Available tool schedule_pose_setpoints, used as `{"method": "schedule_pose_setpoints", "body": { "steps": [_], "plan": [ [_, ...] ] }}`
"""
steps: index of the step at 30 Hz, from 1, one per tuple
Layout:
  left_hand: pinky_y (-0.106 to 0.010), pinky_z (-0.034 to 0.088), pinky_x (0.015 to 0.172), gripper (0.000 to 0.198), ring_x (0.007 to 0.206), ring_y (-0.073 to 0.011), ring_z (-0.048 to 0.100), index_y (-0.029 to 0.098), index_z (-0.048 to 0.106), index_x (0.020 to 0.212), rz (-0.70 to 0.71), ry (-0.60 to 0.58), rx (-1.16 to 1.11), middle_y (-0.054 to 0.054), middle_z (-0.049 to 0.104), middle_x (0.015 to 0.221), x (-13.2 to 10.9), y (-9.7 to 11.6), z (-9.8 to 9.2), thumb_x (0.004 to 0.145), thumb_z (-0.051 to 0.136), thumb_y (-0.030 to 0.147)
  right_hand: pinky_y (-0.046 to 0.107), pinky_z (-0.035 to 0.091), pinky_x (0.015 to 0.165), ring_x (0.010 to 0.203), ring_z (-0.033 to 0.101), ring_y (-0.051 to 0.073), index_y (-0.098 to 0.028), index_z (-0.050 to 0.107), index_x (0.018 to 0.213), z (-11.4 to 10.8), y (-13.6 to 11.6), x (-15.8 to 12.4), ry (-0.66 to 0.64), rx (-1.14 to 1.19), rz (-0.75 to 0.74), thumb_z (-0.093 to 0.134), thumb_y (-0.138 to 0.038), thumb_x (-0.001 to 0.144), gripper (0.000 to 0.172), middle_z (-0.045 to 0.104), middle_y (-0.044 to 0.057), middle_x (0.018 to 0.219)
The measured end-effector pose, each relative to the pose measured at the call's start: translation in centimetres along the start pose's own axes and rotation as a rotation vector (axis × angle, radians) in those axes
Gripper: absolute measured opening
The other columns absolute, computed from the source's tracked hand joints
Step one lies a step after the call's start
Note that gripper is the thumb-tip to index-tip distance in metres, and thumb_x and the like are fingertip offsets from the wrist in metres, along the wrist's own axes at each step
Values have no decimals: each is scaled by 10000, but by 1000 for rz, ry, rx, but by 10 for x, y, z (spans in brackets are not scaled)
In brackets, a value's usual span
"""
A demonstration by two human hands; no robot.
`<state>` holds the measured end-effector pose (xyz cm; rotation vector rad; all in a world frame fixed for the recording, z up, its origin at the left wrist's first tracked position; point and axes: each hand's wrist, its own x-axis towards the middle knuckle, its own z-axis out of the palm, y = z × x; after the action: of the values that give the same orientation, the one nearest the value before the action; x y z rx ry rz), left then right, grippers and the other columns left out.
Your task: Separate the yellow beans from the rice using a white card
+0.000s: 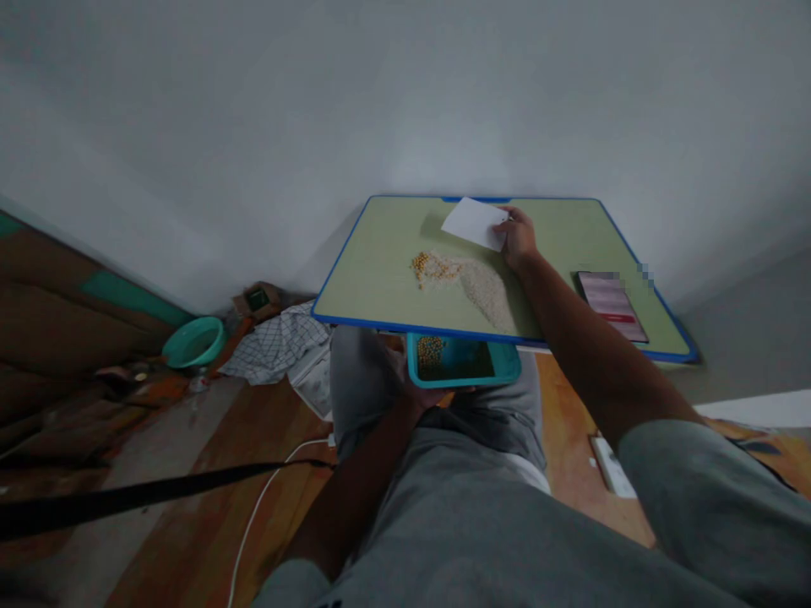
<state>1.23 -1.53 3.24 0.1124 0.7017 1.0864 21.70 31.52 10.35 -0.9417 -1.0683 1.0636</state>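
Green board [380, 270] holds two grain piles [462, 279], one sheet [474, 224] in right hand [518, 238].

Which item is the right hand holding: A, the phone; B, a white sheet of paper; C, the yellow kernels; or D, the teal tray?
B. The fingers of the right hand grip the edge of the white sheet of paper, which sits above the green board.
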Motion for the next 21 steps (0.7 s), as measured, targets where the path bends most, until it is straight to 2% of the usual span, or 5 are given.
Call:
{"method": "schedule_pose_setpoints", "body": {
  "steps": [5, 8, 11, 16, 21],
  "plan": [
    [-779, 295, 1223, 707, 1505, -371, 594, 162, 745, 1350, -8, -229, -58, -206, 678, 1552, 18, -6, -27, 1106, 261, 616, 432, 589, 793, 899, 638, 267, -288, 649, 985, 1, -3, -2, -46, -36, 2, 756, -321, 589, 411, 655, 15, 886],
    [-878, 199, 1188, 905, 1525, -497, 532, 177, 787, 1291, -18, -303, -86, -241, 595, 1641, 39, -10, -42, 1006, 241, 841, 431, 577, 810, 922, 643, 277, -267, 650, 1000, 2, -3, -5, -102, -72, -30, 741, -354, 603, 417, 656, 23, 882],
    [-916, 135, 1186, 1096, 1555, -567, 458, 237, 744, 1454, -19, -376, -96, -246, 494, 1731, 56, -16, -54, 854, 265, 1019, 422, 583, 825, 909, 651, 269, -260, 662, 1027, 5, -6, -9, -130, -78, -19, 735, -329, 589, 449, 674, 15, 882],
    [-859, 309, 1170, 983, 1517, -510, 523, 307, 687, 1561, -12, -463, -97, -182, 418, 1799, 65, -24, -65, 935, 270, 940, 426, 599, 866, 921, 661, 266, -255, 681, 1045, 11, -15, -17, -80, -23, 47, 710, -216, 539, 508, 706, 5, 893],
    [-715, 515, 1028, 940, 1414, -463, 624, 296, 763, 1467, -19, -469, -102, -146, 612, 1661, 58, -19, -66, 973, 248, 908, 422, 572, 848, 919, 653, 271, -245, 673, 1046, 12, -24, -26, -101, -5, 60, 696, -207, 514, 534, 719, 17, 922]
  ]
}}
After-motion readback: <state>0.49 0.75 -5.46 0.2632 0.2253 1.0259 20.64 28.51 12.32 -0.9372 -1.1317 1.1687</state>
